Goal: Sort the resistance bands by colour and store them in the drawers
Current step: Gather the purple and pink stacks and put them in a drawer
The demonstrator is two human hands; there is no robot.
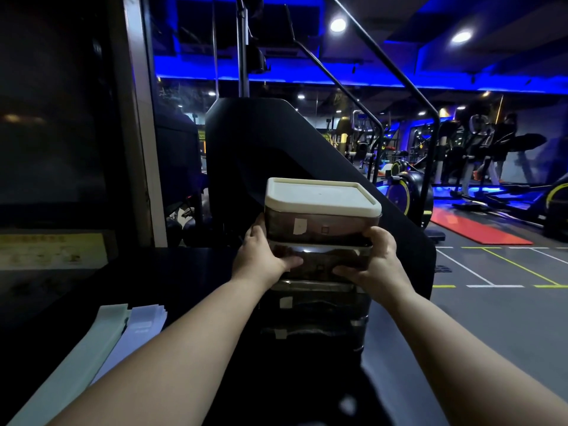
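Clamping left hand (261, 256) and right hand (376, 259) grip round the second drawer (319, 256) of the drawer stack (319, 199); leaving pale bands (101, 333) left of that stack, apparently not yet stored.

Drawers (319, 229) smoky grey, lid (321, 196) cream; green band (76, 364), white band (144, 324); red mat (479, 230).
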